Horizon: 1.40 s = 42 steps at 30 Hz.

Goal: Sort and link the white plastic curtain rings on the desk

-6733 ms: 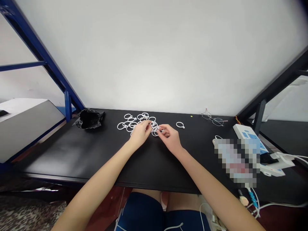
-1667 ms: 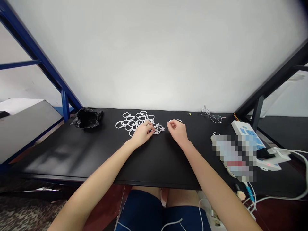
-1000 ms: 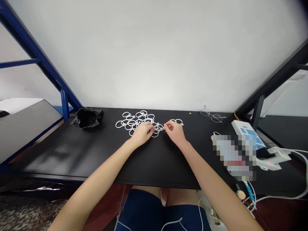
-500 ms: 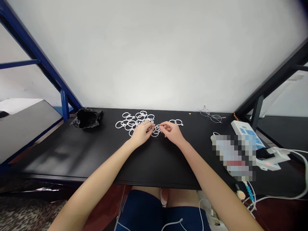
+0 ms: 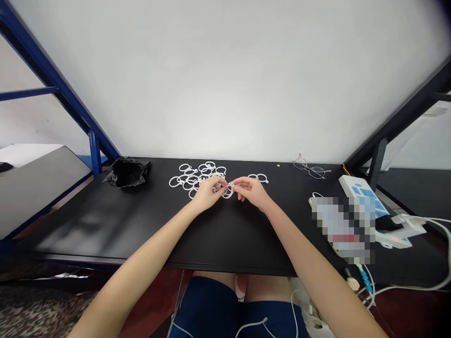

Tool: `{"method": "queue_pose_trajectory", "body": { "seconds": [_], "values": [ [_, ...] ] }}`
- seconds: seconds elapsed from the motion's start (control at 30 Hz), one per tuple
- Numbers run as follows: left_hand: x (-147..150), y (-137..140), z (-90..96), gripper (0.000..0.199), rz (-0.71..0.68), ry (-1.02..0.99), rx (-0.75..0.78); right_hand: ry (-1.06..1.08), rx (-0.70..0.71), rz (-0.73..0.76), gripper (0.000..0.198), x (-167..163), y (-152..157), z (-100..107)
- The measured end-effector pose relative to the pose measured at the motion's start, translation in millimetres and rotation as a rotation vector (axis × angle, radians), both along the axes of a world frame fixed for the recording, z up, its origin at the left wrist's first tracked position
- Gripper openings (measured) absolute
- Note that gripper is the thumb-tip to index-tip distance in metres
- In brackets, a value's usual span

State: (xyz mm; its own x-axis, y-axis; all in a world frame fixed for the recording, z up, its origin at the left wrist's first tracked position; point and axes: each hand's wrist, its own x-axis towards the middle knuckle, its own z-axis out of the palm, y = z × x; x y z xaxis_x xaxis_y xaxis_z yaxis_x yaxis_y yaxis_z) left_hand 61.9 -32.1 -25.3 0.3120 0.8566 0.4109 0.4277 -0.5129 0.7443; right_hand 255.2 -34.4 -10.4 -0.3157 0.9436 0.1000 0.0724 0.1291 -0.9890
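Several white rings (image 5: 192, 180), each with a small knob-like end, lie in a loose heap on the black tabletop (image 5: 218, 239). At the right edge of the heap, my left hand (image 5: 210, 191) pinches a white ring (image 5: 228, 193) between thumb and fingertips. Facing it, my right hand (image 5: 252, 191) is closed on the same ring, and the two sets of fingertips nearly meet. Where the ring's ends sit between the fingers is too small to make out. Behind my right hand lie two more white rings (image 5: 261, 178), overlapping.
An open black plastic bag (image 5: 128, 172) stands at the left. Toward the right are eyeglasses (image 5: 317, 172), a blurred-out phone-like object (image 5: 338, 227), a white power strip (image 5: 364, 195) and white cables (image 5: 419, 288). Blue (image 5: 70, 89) and black (image 5: 405, 112) frame bars slant up at the sides.
My right hand has shifted slightly left, so its fingertips are closer to those of my left hand at the ring. The heap looks the same.
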Motion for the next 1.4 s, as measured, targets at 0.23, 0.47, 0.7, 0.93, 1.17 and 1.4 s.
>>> {"method": "queue_pose_trajectory", "body": {
  "seconds": [0.23, 0.47, 0.7, 0.93, 1.17, 1.4],
  "values": [
    [2.1, -8.1, 10.1, 0.029, -0.13, 0.007, -0.071, 0.024, 0.061, -0.022, 0.033, 0.0, -1.3, 2.7],
    [2.1, -7.0, 6.4, 0.037, -0.151, 0.011, -0.071, -0.01, 0.103, -0.058, 0.033, 3.1, 0.1, 1.6],
    [1.0, -6.0, 7.1, 0.035, -0.152, -0.026, -0.094, 0.004, 0.145, -0.077, 0.033, 4.0, 0.8, 2.2],
    [0.9, -5.8, 3.9, 0.035, -0.19, -0.076, -0.124, 0.013, 0.146, -0.063, 0.027, 4.7, 1.6, -0.2],
    [0.9, -6.2, 4.7, 0.035, -0.197, -0.07, -0.123, 0.023, 0.137, -0.06, 0.027, 3.8, 1.4, 1.9],
    [0.3, -7.4, 6.6, 0.035, -0.192, -0.07, -0.128, 0.037, 0.115, -0.058, 0.024, 3.9, 0.3, 2.7]
  ]
}}
